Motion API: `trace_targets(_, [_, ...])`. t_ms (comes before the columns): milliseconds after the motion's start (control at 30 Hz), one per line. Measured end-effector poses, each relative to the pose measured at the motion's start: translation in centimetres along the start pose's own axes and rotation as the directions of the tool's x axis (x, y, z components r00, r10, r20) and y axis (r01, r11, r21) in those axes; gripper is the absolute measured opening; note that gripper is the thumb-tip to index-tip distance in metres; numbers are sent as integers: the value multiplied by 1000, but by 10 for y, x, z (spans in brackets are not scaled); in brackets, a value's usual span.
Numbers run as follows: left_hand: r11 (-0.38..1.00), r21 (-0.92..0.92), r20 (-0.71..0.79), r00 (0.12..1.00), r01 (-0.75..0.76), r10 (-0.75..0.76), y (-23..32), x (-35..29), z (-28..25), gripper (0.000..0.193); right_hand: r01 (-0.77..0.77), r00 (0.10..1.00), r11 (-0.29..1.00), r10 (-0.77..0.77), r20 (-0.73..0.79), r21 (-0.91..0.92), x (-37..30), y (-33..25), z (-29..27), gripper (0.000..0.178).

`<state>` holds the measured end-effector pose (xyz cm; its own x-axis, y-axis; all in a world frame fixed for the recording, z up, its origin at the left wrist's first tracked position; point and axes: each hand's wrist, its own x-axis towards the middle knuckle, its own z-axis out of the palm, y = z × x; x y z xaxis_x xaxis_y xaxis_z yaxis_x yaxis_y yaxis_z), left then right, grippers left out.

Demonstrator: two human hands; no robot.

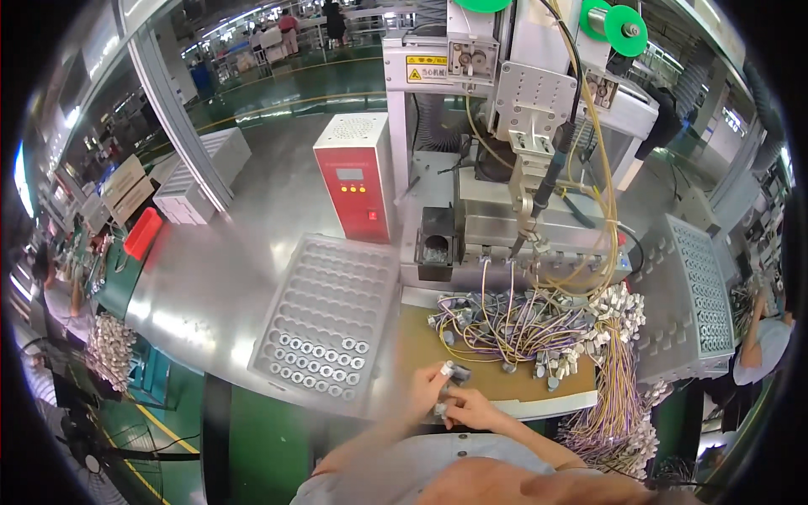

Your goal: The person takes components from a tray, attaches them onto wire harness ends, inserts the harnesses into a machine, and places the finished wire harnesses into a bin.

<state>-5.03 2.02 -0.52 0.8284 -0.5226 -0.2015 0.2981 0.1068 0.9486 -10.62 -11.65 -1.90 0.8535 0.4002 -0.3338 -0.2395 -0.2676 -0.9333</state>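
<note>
My left hand and my right hand meet just in front of my body, at the near edge of a brown board. The left fingers are closed on a small grey part with a white piece beside it. My right fingers are bent in a pinch close to the left ones, around something too small to make out. Beyond them lies a heap of purple and yellow wires with grey cylindrical parts and white connectors. Left of my hands, a pocketed plastic tray holds round metal parts in its nearer rows.
A bench machine with green reels and hanging tubes stands behind the board. Left of it is a red and white control box. Stacked trays rise at right, above a hanging wire bundle. Other people sit farther off.
</note>
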Motion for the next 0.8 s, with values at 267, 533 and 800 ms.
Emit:
trace_targets(267, [951, 220, 17, 976, -216, 218, -31, 11, -2, 23, -10, 994, 993, 22, -106, 114, 1, 12, 8, 17])
trace_targets(533, [973, 144, -182, 961, -181, 206, -40, 23, -14, 26, 126, 951, 979, -74, -301, 159, 27, -2, 2, 30])
trace_targets(800, [944, 253, -163, 952, -214, 260, -39, 28, -12, 21, 193, 917, 981, -187, -353, -19, 30, 7, 1, 11])
